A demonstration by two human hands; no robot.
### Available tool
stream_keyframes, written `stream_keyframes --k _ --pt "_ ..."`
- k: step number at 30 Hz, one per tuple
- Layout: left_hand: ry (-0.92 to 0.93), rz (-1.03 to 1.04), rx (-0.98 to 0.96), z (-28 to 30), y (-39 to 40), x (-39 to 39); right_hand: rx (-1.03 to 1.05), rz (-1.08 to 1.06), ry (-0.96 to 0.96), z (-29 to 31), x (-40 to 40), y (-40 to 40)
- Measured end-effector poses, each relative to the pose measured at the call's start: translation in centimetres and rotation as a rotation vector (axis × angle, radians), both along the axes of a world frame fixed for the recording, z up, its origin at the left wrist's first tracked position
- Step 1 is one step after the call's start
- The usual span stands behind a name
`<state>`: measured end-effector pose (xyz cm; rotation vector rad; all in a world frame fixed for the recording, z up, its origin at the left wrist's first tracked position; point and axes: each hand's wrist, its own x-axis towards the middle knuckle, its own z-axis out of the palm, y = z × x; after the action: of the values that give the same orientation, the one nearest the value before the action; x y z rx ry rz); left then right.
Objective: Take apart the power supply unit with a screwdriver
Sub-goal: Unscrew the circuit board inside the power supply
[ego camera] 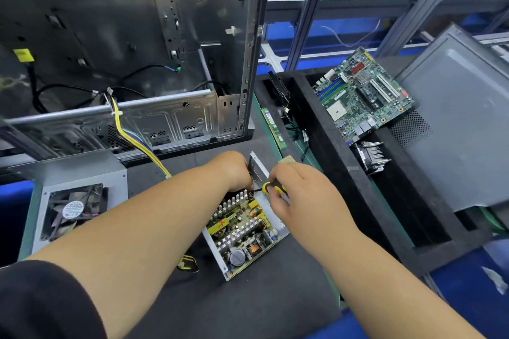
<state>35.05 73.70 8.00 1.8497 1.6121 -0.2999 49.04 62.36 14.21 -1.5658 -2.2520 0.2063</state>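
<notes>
The surface (248, 308) is dark grey and sits in a workshop with grey metal rails and blue parts behind it. From the left, one grey lid with one black fan (73, 210) lies flat. One big open computer case (132, 44) stands behind it. One open power supply unit (242, 231) lies in the middle. The left hand (234, 172) curls over its far wall, gripping it. The right hand (296, 191) holds one yellow and black screwdriver (272, 188). One green motherboard (363, 96) rests on one black tray (325, 151). One grey side panel (462, 129) lies on the right.
</notes>
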Motion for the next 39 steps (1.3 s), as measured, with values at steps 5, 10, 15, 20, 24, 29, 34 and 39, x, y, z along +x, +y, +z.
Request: stream_keyframes --k 5,10,15,20,24,29,34,39 --pt "0.005 -0.018 -0.013 -0.2 0.3 -0.1 -0.044 0.073 -0.050 1.4 -0.6 2.1" --pt "0.096 -0.111 -0.012 0.1 0.5 0.0 -0.069 0.112 -0.178 2.1 -0.7 3.9" --pt "0.073 -0.106 -0.019 -0.2 0.6 -0.1 -0.101 0.103 -0.225 2.2 -0.7 4.9" --pt "0.076 -0.130 0.007 -0.6 0.8 -0.1 -0.144 0.152 -0.168 2.9 -0.5 4.9" --pt "0.101 -0.163 0.006 -0.6 0.9 -0.1 -0.150 0.191 -0.240 2.9 -0.6 5.0" --pt "0.129 -0.172 0.011 -0.7 0.9 0.1 -0.119 0.217 -0.386 3.1 -0.9 5.9" --pt "0.089 -0.206 0.031 -0.7 0.7 -0.1 -0.125 0.297 -0.396 3.1 -1.1 6.2" --pt "0.059 -0.221 0.067 -0.7 0.6 -0.3 -0.155 0.408 -0.415 3.3 -1.3 6.3"
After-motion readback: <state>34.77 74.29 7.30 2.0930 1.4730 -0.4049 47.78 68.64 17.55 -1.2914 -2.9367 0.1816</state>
